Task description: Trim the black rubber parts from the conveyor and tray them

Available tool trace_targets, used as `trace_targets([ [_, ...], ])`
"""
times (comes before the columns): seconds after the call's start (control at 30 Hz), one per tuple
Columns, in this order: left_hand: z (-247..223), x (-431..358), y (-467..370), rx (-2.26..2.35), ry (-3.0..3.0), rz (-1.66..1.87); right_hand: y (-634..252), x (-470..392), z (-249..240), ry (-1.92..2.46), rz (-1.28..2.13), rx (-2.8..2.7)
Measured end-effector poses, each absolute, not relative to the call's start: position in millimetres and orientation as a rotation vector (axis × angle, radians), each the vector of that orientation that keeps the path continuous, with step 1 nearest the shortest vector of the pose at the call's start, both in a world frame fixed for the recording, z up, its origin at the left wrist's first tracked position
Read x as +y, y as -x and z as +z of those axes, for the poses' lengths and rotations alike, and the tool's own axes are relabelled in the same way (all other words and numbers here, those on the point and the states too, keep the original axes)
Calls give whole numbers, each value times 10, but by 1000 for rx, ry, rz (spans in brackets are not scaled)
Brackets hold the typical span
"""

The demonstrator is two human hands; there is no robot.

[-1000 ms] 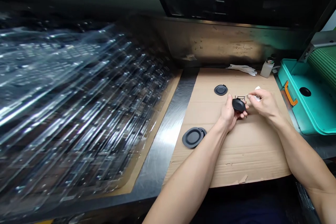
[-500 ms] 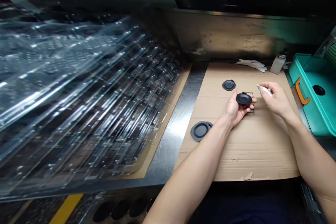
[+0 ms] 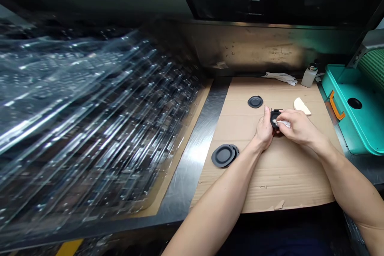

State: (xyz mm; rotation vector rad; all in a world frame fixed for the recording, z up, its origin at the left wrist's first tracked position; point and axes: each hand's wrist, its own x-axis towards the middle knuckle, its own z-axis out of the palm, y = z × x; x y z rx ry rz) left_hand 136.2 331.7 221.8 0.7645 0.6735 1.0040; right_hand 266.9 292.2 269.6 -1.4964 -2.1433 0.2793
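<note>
Left hand is half curled around one rim of a black cap, thumb upright, fingers mostly hidden behind; right hand is closed in a pinch on a white cloth, which overlaps the cap's face. They meet over a big cardboard sheet. From where I stand it looks like wiping. To do that well, I'd keep the whole left grip steady, support the cap from beneath, then work the cloth in small, light turns from centre to rim, folding it to a fresh patch whenever it dirties.

Taking the held cap as the clock's centre, larger black discs, overlapping, lie at eight o'clock; a single disc sits between ten and eleven. A pale half-round pad rests at two. As for the cap itself, it is dark and looks rounded, tilted up between the hands. Fingers and cloth cover much of it, so I can't tell whether any mark remains.
</note>
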Motion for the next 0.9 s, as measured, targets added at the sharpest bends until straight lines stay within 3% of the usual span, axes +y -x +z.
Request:
trace_targets([
  [0.17, 2225, 3324, -1377, 663, -717, 1024, -2658, 2954, 2642, 1605, 134, -2033],
  [0.3, 2209, 3320, -1395, 698, -681, 1055, -2653, 2973, 2583, 1491, 262, -2025],
  [0.43, 2166, 3334, -1397, 696, -669, 1068, -2548, 2998, 2555, 1569, 144, -1873],
  [0.6, 2162, 3349, -1384, 705, -591, 1087, -2600, 2994, 2601, 1374, 366, -2048],
  [0.73, 2154, 3353, -1416, 654, -625, 1036, -2700, 2995, 2607, 1541, 195, -1975],
  [0.9, 2122, 3366, -1433, 671, -545, 1081, -2595, 3010, 2563, 1469, 293, -1983],
])
